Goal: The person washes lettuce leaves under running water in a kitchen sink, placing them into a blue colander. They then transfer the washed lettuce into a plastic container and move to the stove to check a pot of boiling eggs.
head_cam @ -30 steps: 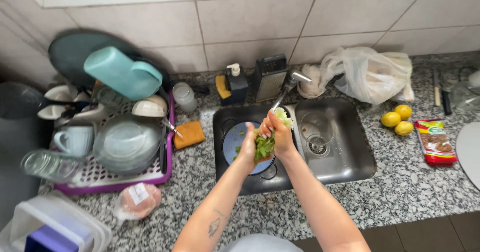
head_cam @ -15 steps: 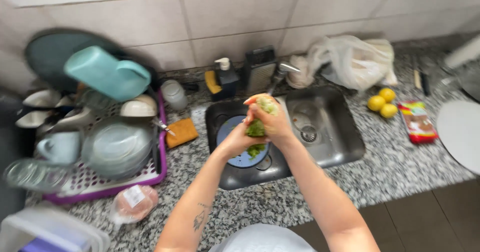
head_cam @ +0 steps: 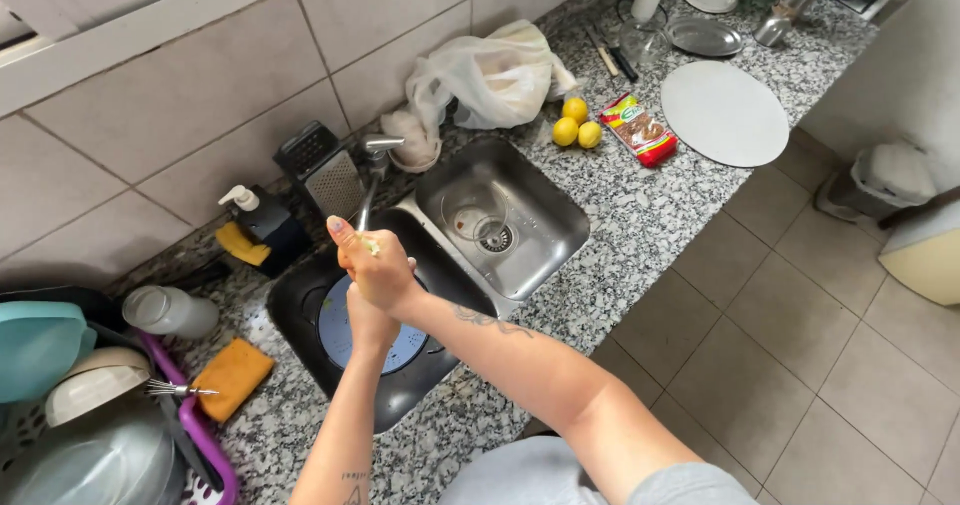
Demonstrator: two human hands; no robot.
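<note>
Both hands are bunched together over the dark sink basin (head_cam: 300, 310), right under the tap (head_cam: 372, 170), so drips fall into the sink rather than onto the bench (head_cam: 640, 225). The right hand (head_cam: 375, 265) sits on top, clenched around a small pale-green thing (head_cam: 371, 247), probably a leafy scrap; only a sliver peeks out between the fingers. The left hand (head_cam: 368, 323) cups beneath, its grip pressed to the right; whether it holds anything itself, I can't tell. A blue plate (head_cam: 340, 337) lies in the basin below.

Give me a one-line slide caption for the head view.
Both hands, right hand over left hand, clasp something green under the faucet above a blue plate in the sink.
</note>
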